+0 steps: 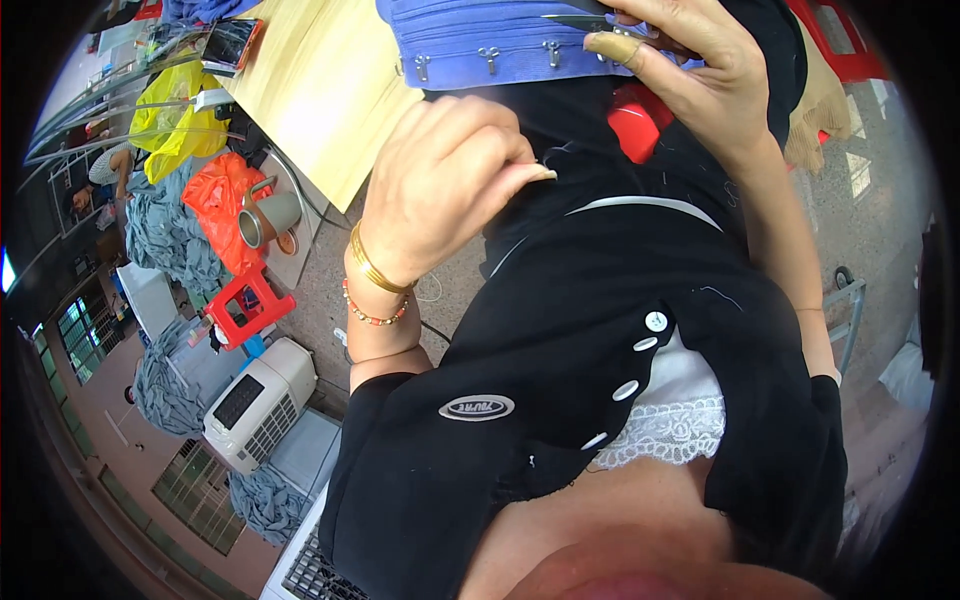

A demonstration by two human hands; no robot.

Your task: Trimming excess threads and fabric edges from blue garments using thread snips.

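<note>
A blue-violet garment [480, 40] with a row of several metal hooks along its near edge lies at the top, over the table edge and my lap. My left hand [440, 170] is just below it, thumb and forefinger pinched together. Whatever is in that pinch is too small to make out. My right hand [700, 70], with a yellowish covering on its thumb, is bent round scissors at the garment's right side. A dark pointed scissor blade [580, 20] sticks out to the left over the fabric. Below the palm shows a red plastic piece [638, 122]; whether it joins the blade is hidden.
A pale wooden table [320, 90] extends to the upper left. Beyond its edge are a yellow bag [175, 120], a red bag [215, 205], a grey jug [270, 218], a red stool [250, 305], a white appliance [260, 400] and heaps of grey-blue cloth [165, 235].
</note>
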